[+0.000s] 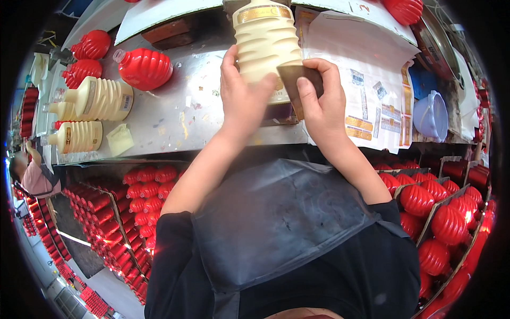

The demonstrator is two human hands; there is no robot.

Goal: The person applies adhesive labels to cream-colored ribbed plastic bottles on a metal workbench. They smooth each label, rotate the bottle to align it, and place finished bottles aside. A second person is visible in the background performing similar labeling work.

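A large cream ribbed bottle (265, 45) with a gold band stands on the metal bench directly before me. My left hand (240, 101) is closed around its left side, fingers along the edge and the thumb, smeared by motion, across the front. My right hand (325, 101) grips a dark brown flat block (292, 85), thumb on the near face and fingers over the top. The block rests against the lower right of the bottle; its exact material cannot be made out. Something dark purple (278, 111) lies under the bottle's base.
White sheets (372, 69) with gold stickers (358, 127) lie right of the bottle, beside a pale blue bucket (431, 116). Cream bottles (103, 100) and red bottles (144, 69) lie at left. Crates of red bottles (417, 199) flank me below the bench (199, 125). A person (40, 175) is at far left.
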